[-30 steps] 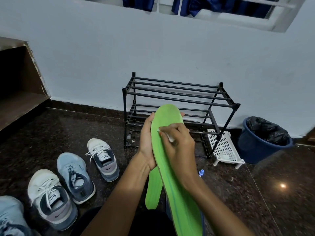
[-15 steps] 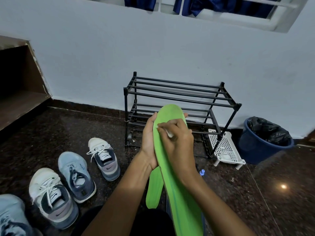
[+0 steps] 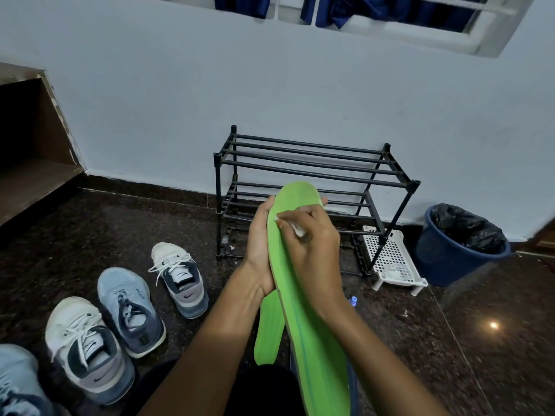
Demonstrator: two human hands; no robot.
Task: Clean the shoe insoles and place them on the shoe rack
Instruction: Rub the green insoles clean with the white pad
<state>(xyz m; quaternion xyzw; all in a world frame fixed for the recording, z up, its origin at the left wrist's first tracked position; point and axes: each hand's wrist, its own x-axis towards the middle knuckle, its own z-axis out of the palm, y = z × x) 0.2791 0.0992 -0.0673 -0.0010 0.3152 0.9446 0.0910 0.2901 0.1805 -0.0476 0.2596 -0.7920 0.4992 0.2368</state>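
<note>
A long bright green insole (image 3: 312,331) stands tilted in front of me, toe end up. My left hand (image 3: 259,250) grips its left edge from behind, fingertips showing past the right edge. My right hand (image 3: 312,250) pinches a small white wipe (image 3: 297,229) and presses it onto the insole's upper part. A second green insole (image 3: 268,328) lies on the floor below my hands. The black metal shoe rack (image 3: 315,172) stands bare against the wall, just behind the raised insole.
Several sneakers (image 3: 180,274) lie on the dark stone floor at the left. A white perforated stand (image 3: 390,259) and a blue bin with a black liner (image 3: 459,244) sit right of the rack. A small blue bottle cap (image 3: 353,301) peeks out by my right wrist. A wooden step (image 3: 27,181) is at the far left.
My right hand has shifted the wipe slightly to the left across the upper insole. The insole and my left hand stay about where they were.
</note>
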